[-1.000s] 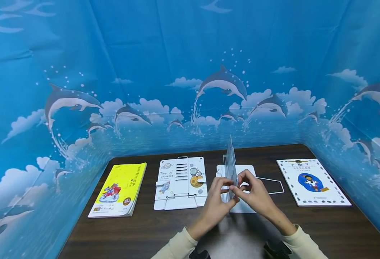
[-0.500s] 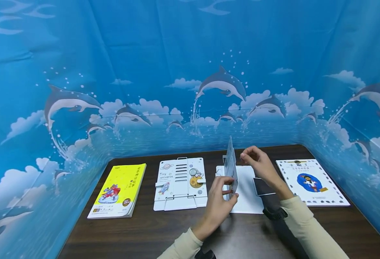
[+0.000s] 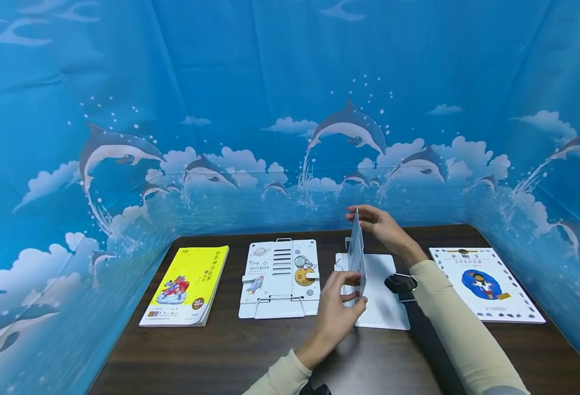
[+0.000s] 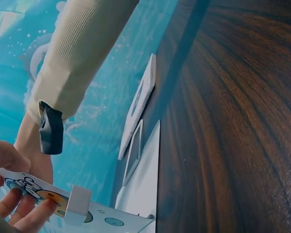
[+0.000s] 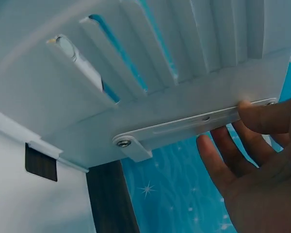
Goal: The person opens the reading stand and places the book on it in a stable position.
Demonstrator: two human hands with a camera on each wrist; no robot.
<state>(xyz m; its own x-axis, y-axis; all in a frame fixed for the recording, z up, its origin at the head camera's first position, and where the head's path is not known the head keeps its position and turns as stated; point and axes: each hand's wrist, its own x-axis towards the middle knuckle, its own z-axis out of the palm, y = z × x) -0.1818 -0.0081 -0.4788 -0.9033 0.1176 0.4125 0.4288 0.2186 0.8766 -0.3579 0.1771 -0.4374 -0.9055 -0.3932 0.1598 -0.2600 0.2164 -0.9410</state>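
A white metal book stand stands partly unfolded right of centre, its panel [image 3: 357,247] raised nearly upright, edge-on to the head view, above a flat white base plate [image 3: 386,307]. My left hand [image 3: 334,312] grips the panel's near edge low down; the left wrist view shows fingers against its printed face with a white page clip [image 4: 78,205]. My right hand [image 3: 381,226] holds the panel's far upper edge. In the right wrist view, that thumb [image 5: 264,116] presses beside a riveted strip [image 5: 179,127] on the slotted back, fingers beyond the edge.
A second, folded book stand [image 3: 279,274] with space drawings lies to the left. Farther left is a yellow book [image 3: 186,285]; a white book [image 3: 487,285] lies at the right. A dolphin-printed curtain [image 3: 250,109] encloses the dark wooden table [image 3: 210,362].
My right hand has left the panel's lower part, beside the left hand, and moved up and away to its far upper edge. My left hand keeps its grip; the panel stays nearly upright.
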